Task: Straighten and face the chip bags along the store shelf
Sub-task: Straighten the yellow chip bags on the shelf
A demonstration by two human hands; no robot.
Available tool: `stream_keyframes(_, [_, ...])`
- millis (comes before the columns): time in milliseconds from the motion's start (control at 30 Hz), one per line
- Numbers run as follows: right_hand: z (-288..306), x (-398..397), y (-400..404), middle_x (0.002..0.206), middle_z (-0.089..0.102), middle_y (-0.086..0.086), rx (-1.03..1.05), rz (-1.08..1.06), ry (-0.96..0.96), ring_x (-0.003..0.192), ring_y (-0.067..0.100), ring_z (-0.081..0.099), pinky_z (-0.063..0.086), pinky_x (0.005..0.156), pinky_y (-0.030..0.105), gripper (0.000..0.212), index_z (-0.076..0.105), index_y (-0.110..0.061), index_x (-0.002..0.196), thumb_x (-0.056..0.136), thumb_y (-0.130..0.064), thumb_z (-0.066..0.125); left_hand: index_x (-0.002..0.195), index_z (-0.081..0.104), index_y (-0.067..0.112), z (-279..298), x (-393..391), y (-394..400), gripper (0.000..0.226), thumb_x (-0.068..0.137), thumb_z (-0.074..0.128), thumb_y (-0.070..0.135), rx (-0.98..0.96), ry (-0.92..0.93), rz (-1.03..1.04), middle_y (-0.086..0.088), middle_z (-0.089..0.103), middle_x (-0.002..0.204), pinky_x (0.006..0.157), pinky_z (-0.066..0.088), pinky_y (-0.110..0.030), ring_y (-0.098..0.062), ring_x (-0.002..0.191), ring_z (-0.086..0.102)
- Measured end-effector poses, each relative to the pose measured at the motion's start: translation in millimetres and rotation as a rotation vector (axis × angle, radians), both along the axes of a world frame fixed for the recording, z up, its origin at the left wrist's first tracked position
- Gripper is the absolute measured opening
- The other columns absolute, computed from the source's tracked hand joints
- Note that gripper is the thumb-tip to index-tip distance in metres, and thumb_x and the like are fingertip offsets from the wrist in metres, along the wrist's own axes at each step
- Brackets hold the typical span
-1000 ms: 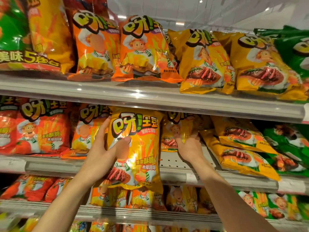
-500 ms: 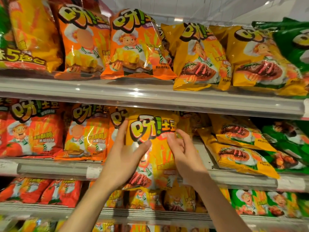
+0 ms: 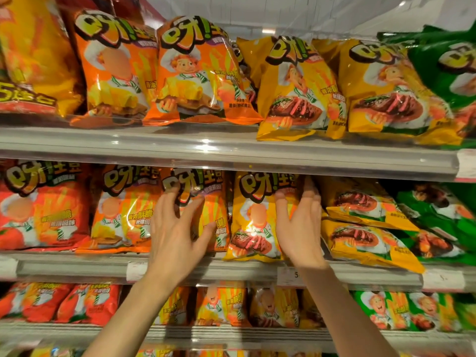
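Now both hands' grips are wide: left hand (image 3: 177,235) and right hand (image 3: 298,228) flank the yellow bag (image 3: 253,228).

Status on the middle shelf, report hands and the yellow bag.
Left hand open, fingers spread on the orange bag. Right hand open, flat against the yellow bag, which stands upright, facing out. Slumped yellow bags lie to its right.

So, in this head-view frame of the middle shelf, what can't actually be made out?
- Orange bag: lower front hidden behind the left hand.
- Yellow steak bag: right edge covered by the right hand; contact unclear.
- Price tag: digits cut off by the right wrist.
- Green bags, top right: motion-blurred, cropped by the frame edge.
- Depth behind front bags: hidden.
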State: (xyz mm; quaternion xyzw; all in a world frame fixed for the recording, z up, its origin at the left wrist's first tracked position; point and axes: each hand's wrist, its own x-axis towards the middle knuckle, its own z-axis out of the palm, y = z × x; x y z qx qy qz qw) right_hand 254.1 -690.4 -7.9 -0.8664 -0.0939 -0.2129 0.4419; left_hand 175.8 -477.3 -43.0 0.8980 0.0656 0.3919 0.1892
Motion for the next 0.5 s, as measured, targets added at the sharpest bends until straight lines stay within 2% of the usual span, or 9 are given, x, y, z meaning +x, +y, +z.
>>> stream_keyframes(67, [-5,-11,2,0.163,0.018,0.013,-0.157,0.034,-0.110,0.152,0.026,0.010,0.011,0.125,0.046,0.078,0.020,-0.013,0.156,0.098,-0.065,0.032,0.139,0.056,0.021,-10,2,3,0.062,0.089,0.052,0.058,0.050,0.020,-0.010,-0.020,0.030,0.156,0.114,0.030,-0.059,-0.039,0.147,0.023])
stream_keyframes(133, [-18,-21,10,0.167,0.009,0.006,-0.329,0.070,-0.135,0.155,0.023,0.001,0.007,0.126,0.048,0.084,0.015,-0.024,0.158,0.093,-0.075,0.028,0.144,0.050,0.024,-14,3,2,0.065,0.089,0.050,0.059,0.064,0.031,-0.001,-0.020,0.026,0.160,0.118,0.022,-0.055,-0.037,0.151,0.016])
stream_keyframes(200, [-29,-20,15,0.168,0.008,0.007,-0.429,0.046,-0.175,0.156,0.025,0.000,0.010,0.125,0.051,0.090,0.015,-0.027,0.158,0.087,-0.080,0.029,0.146,0.046,0.026,-15,4,1,0.067,0.089,0.049,0.060,0.071,0.036,0.008,-0.018,0.023,0.162,0.119,0.018,-0.052,-0.034,0.153,0.012])
stream_keyframes(300, [-30,-6,12,0.159,0.026,0.011,-0.422,0.036,-0.213,0.151,0.031,0.018,0.022,0.120,0.056,0.084,0.032,-0.020,0.151,0.089,-0.077,0.038,0.146,0.046,0.026,-15,4,2,0.067,0.088,0.051,0.059,0.067,0.042,0.004,-0.017,0.022,0.162,0.118,0.020,-0.053,-0.034,0.153,0.011])
stream_keyframes(367, [-27,4,10,0.154,0.032,0.012,-0.452,0.014,-0.227,0.147,0.034,0.023,0.025,0.118,0.057,0.080,0.036,-0.017,0.146,0.091,-0.074,0.041,0.145,0.046,0.026,-15,4,3,0.066,0.088,0.051,0.059,0.073,0.040,0.001,-0.017,0.023,0.161,0.118,0.021,-0.054,-0.035,0.152,0.012])
stream_keyframes(500, [-42,0,12,0.164,0.019,0.011,-0.419,-0.039,-0.170,0.154,0.030,0.008,0.016,0.123,0.054,0.083,0.020,-0.022,0.155,0.092,-0.072,0.037,0.146,0.046,0.025,-15,4,2,0.066,0.089,0.053,0.058,0.091,0.037,0.011,-0.017,0.023,0.161,0.118,0.019,-0.052,-0.034,0.153,0.011])
